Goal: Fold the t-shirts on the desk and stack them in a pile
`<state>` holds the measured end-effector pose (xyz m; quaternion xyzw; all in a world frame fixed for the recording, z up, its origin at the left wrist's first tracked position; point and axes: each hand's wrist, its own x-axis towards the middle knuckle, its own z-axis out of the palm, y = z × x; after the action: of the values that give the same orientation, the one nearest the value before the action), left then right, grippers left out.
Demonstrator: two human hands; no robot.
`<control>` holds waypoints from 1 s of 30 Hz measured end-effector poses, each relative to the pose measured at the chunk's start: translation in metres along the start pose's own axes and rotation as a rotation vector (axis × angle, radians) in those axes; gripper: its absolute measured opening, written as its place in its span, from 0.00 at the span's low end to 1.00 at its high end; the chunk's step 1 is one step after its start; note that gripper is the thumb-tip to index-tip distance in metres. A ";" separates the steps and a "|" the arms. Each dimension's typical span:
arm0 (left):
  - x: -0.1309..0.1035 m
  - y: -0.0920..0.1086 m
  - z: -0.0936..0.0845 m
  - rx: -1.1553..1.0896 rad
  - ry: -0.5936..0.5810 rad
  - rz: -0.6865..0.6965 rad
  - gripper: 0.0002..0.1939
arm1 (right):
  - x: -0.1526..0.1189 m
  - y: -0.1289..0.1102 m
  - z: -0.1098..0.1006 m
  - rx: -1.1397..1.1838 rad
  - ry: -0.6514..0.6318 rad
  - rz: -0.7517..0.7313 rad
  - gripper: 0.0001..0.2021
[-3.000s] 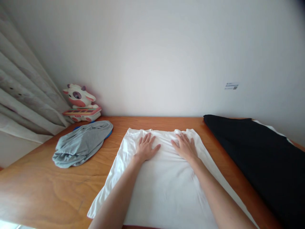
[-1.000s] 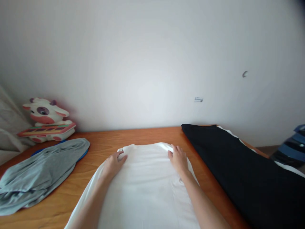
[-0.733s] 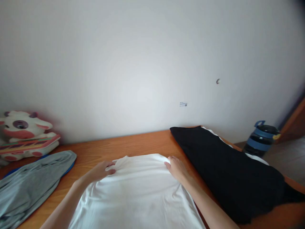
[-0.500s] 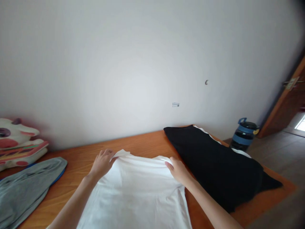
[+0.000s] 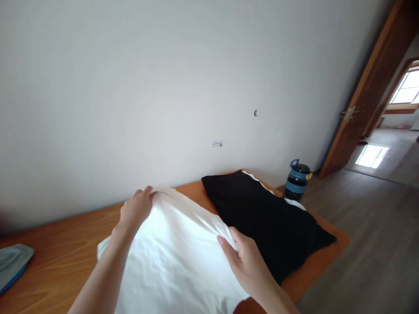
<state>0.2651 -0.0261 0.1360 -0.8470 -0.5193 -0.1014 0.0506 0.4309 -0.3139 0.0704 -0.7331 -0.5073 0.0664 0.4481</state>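
A white T-shirt [image 5: 176, 257] is spread over the wooden table, its far edge lifted between my two hands. My left hand [image 5: 135, 211] is closed on the far left corner of that edge, close to the wall. Nearer to me and lower, my right hand [image 5: 247, 259] pinches the right end of the edge between thumb and fingers. The cloth is drawn taut in a slant from one hand to the other. The shirt's near part runs out of view at the bottom.
A black garment with white edging [image 5: 258, 218] lies flat to the right on the table [image 5: 65, 253]. Behind it stands a black and blue bottle [image 5: 296, 181]. Grey cloth [image 5: 15, 261] lies at far left. A wall backs the table; a door [image 5: 369, 83] stands open at right.
The view has turned right. My left hand has moved up toward the wall and my right hand nearer to me, so the shirt's edge now slants and is lifted.
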 end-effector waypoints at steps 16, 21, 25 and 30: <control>-0.043 0.265 0.010 -0.384 -0.312 1.130 0.24 | 0.062 0.214 -0.192 -0.622 0.090 0.599 0.24; -0.121 0.196 0.064 -0.217 -0.349 1.136 0.44 | 0.030 0.246 -0.166 -0.638 0.077 0.481 0.25; -0.109 0.185 0.061 -0.244 -0.342 1.048 0.24 | 0.039 0.253 -0.169 -0.662 0.093 0.456 0.18; -0.107 0.194 0.040 -0.334 -0.306 0.992 0.21 | 0.051 0.249 -0.184 -0.717 0.132 0.479 0.21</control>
<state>0.3958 -0.1997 0.0770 -0.9920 -0.0355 -0.0219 -0.1192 0.7268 -0.4029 0.0171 -0.9420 -0.2842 -0.0591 0.1687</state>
